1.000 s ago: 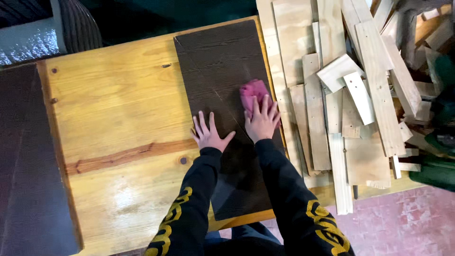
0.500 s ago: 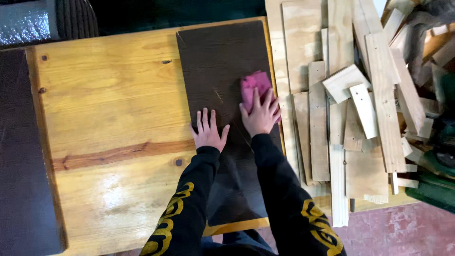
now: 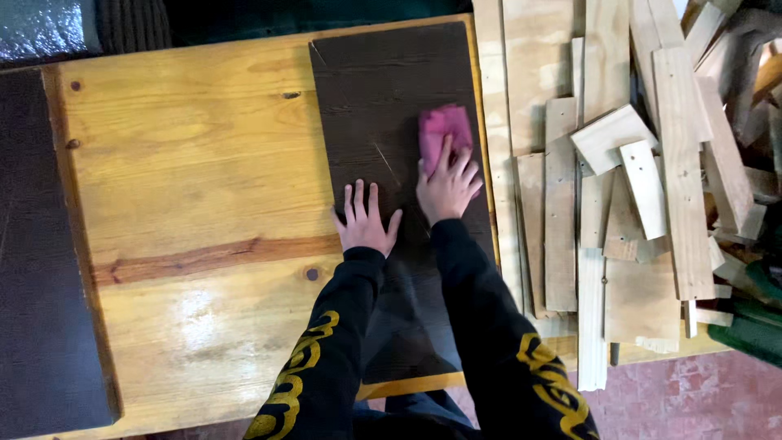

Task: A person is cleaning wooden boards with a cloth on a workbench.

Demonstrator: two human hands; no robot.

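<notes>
A dark brown stained board [image 3: 391,90] lies lengthwise on a yellow pine table [image 3: 195,163]. My right hand [image 3: 447,186] presses flat on a pink cloth [image 3: 444,130] on the board's right half, fingers spread over the cloth's near edge. My left hand [image 3: 364,220] lies palm down on the board's left edge, fingers apart, holding nothing. Both forearms wear black sleeves with yellow print.
A heap of pale wood offcuts and slats [image 3: 619,163] covers the table's right side. Another dark board [image 3: 41,244] lies along the left edge. A red tiled floor [image 3: 692,399] shows at lower right.
My right hand has pushed the pink cloth a little farther up the board. The left hand stays planted in the same spot.
</notes>
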